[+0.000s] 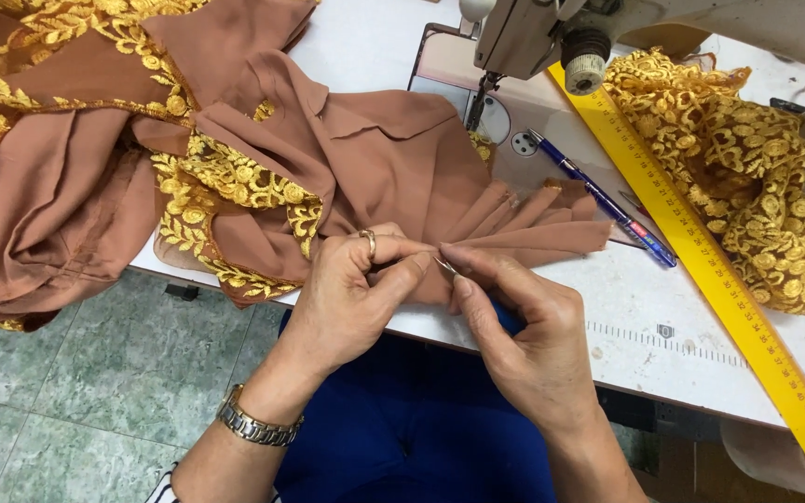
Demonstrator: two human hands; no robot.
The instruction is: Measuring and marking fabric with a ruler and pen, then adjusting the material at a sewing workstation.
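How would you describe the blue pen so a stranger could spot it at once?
Start at the grey sewing machine head at the top. Just below its needle, on the white table, lies the slim blue pen, slanting beside the long yellow ruler. It alone is blue and glossy, unlike the brown pleated fabric.

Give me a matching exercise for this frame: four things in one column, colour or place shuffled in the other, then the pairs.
Things:
1. ruler
2. pen
3. pleated fabric
4. loose lace

Descriptions:
A. brown, pinched by the left hand and right hand
B. gold, heaped at the table's far right
C. yellow, lying diagonally across the table
D. blue, between the ruler and the fabric

Pairs: 1-C, 2-D, 3-A, 4-B
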